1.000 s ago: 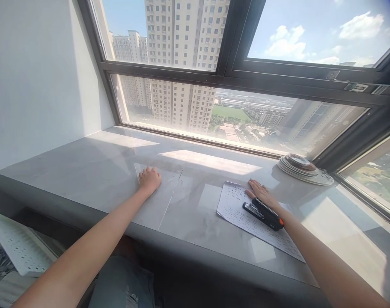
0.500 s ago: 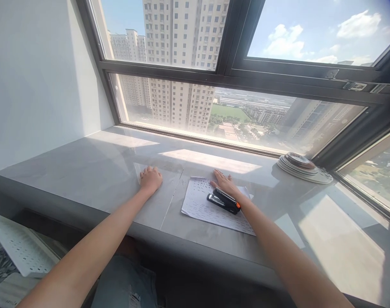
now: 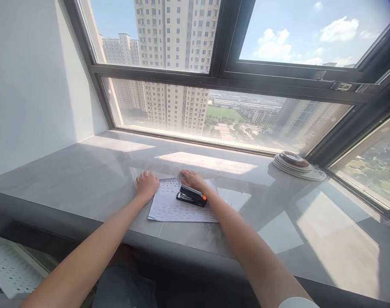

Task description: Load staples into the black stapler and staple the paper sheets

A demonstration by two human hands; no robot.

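Note:
Printed paper sheets point(image 3: 169, 207) lie on the grey stone sill, with a black stapler point(image 3: 191, 196) with an orange end resting on top. My left hand point(image 3: 147, 184) is at the papers' left upper corner, its fingers curled together; what they hold, if anything, is hidden. Near the papers' top edge, behind the stapler, my right hand point(image 3: 193, 179) lies on the sheets with its fingers stretched out. A clear flat sheet point(image 3: 133, 172) shows beside my left hand.
A stack of round plates or lids point(image 3: 296, 164) stands at the right by the window frame. The sill's front edge point(image 3: 188, 246) runs below my forearms. At the lower left is a white perforated panel point(image 3: 11, 265). A wall rises at the left.
The papers and the stapler have moved left with my right hand, and the papers now reach my left hand. The view has shifted slightly to the right.

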